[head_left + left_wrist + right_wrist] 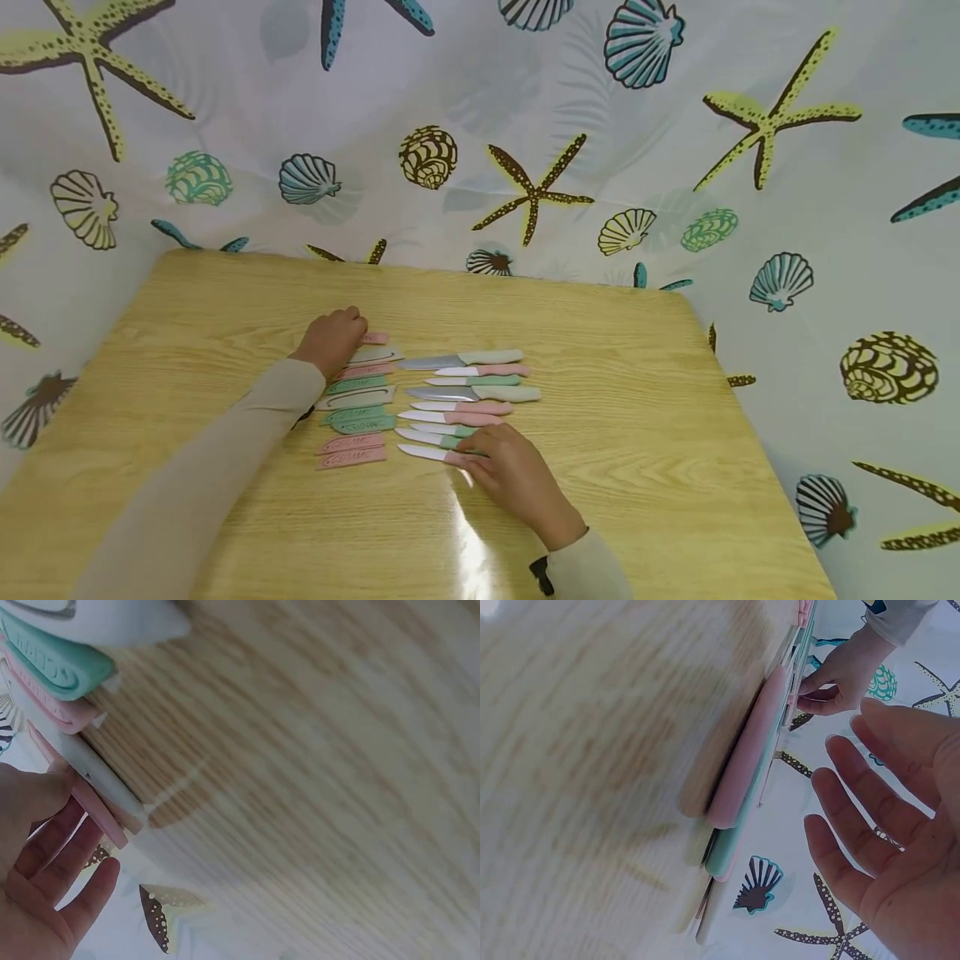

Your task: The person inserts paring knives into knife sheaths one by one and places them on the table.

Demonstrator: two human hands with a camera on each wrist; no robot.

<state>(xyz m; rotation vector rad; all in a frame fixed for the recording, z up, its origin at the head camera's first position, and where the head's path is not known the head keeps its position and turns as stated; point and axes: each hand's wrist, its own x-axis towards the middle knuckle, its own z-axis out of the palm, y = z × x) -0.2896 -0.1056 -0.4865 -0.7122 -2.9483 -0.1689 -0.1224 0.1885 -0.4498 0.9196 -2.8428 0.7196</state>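
At the far end of a column of knife sheaths, my left hand (330, 342) pinches a pink sheath (375, 338) between thumb and fingers. In the left wrist view that pink sheath (105, 821) stands beside a white sheath (97, 769). My right hand (517, 483) is over the handle end of the nearest pink-handled knife (426, 452). Seen from the right wrist, the right hand's fingers (855, 787) are spread and relaxed, apart from the pink handle (750, 757). Part of that knife's handle is hidden by the hand in the head view.
Several knives with pink, green and cream handles lie in a column, blades pointing left, including a large cream-handled knife (506, 393). Left of them lie pink, green and white sheaths, such as a green sheath (363, 424). The wooden table (637, 417) meets a shell-patterned cloth (480, 100).
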